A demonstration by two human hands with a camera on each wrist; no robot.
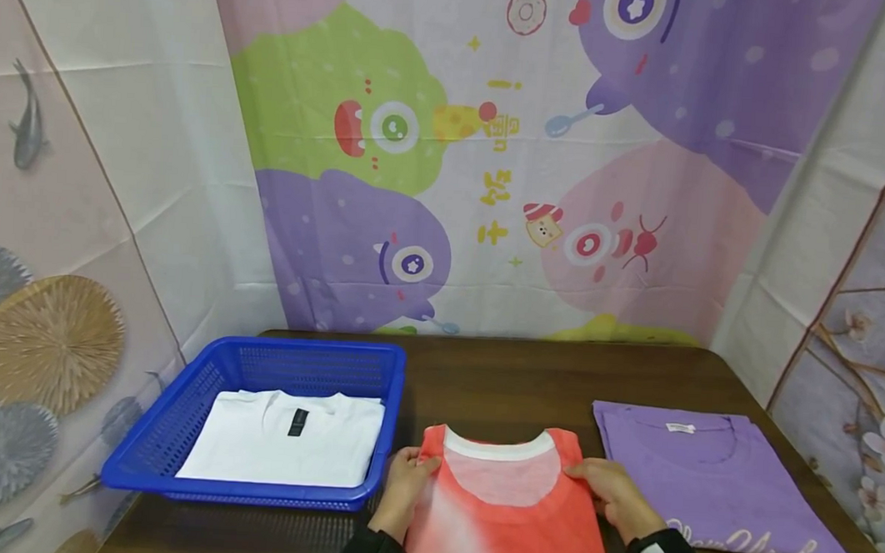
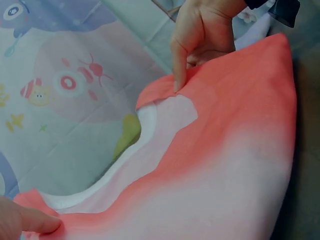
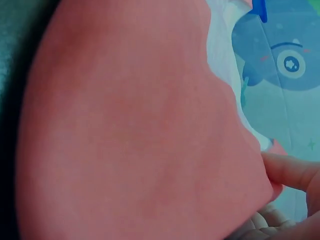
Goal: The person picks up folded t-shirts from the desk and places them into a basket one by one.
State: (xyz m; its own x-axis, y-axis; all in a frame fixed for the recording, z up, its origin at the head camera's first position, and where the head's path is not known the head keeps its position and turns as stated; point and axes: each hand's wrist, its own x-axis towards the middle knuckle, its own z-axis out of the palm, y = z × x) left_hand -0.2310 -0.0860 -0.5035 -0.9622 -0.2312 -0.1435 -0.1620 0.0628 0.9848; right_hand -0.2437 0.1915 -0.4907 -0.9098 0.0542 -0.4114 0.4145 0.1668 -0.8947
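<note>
A red and white T-shirt [image 1: 508, 522], folded narrow, hangs between both hands above the table's front, its round white-trimmed neckline toward the far side. At its left shoulder my left hand [image 1: 405, 487] pinches the cloth, thumb on top. My right hand [image 1: 615, 493] pinches the opposite shoulder in the same way. Through the left wrist view, the right hand [image 2: 207, 37] shows its thumb on the shirt's shoulder, and the left thumb [image 2: 35, 220] presses the near corner. The right wrist view has the right hand [image 3: 292, 185] gripping the edge beside the collar; the shirt's lower end is cut off.
A blue plastic basket [image 1: 251, 490] stands on the left of the brown table [image 1: 498, 371], with a folded white T-shirt [image 1: 276, 447] inside. On the right lies a folded purple T-shirt [image 1: 710, 474]. A cartoon-print curtain [image 1: 479, 295] hangs behind the table.
</note>
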